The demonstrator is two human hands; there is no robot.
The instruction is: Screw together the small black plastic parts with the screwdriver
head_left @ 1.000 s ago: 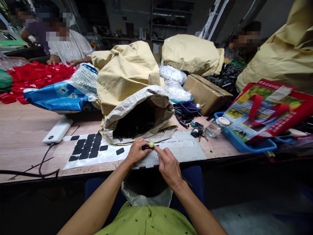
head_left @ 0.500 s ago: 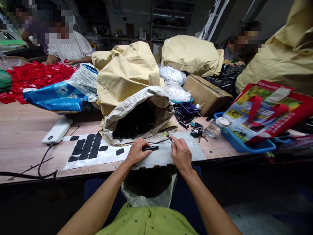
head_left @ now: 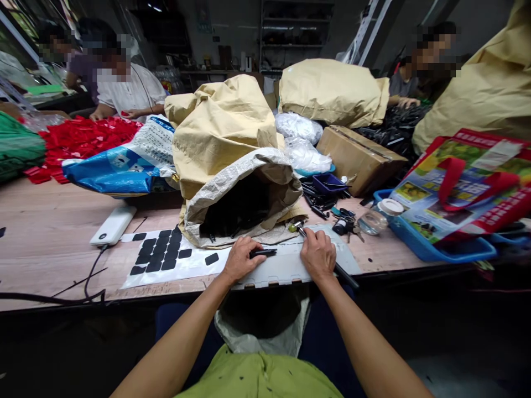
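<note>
My left hand (head_left: 243,257) is closed over a slim black plastic piece (head_left: 265,252) lying at the near edge of a pale grey board (head_left: 286,264). The dark tip of the piece sticks out to the right of my fingers. My right hand (head_left: 318,254) is wrapped round a small hammer (head_left: 345,275) with a yellowish head, a metal neck and a black handle. The hammer's head is beyond my fingers, over the back of the board, and its handle end shows past my wrist. An open woven sack (head_left: 193,218) with dark contents lies just behind both hands.
White sheet with black square pads (head_left: 160,251) and a white power bank (head_left: 113,225) are at left. Keys (head_left: 352,226), a clear jar (head_left: 373,221) and a blue tray (head_left: 448,251) stand right. Below the table edge hangs an open sack (head_left: 286,337). Co-workers sit across the table.
The view has shifted, so the scene sits farther right. My right hand has turned, and the hammer's handle now shows behind it. My left hand stays on the black piece.
</note>
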